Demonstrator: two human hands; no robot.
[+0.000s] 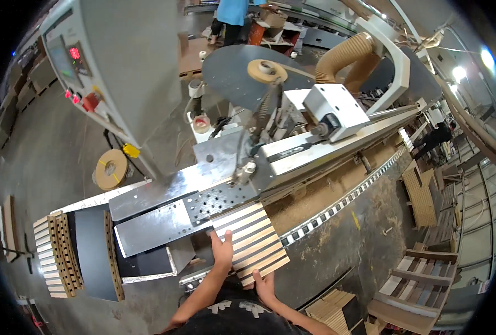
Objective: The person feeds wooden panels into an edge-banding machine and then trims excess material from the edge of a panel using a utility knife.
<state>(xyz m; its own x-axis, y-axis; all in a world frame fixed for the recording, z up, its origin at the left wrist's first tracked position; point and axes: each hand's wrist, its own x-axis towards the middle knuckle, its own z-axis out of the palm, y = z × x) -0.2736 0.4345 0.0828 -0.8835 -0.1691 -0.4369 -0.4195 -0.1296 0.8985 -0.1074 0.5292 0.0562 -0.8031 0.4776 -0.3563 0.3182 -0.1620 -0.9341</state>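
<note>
A striped panel [248, 240] of light wood strips and dark gaps lies against the metal infeed table of an edge-banding machine [220, 201]. My left hand [222, 251] grips the panel's left edge, thumb and a finger showing on top. At the near edge my right hand [264, 286] holds the panel, its thumb on the upper face and its other fingers partly hidden underneath. The panel's far edge touches the perforated metal plate beside the machine's feed opening.
A control cabinet [125, 67] rises at the left, with a tape roll [111, 169] below it. Stacked striped panels [49, 257] and a dark board [94, 251] lie at lower left. A roller track [348, 195] runs right. Slatted pallets [415, 290] stand at right; a person in blue [232, 12] is behind.
</note>
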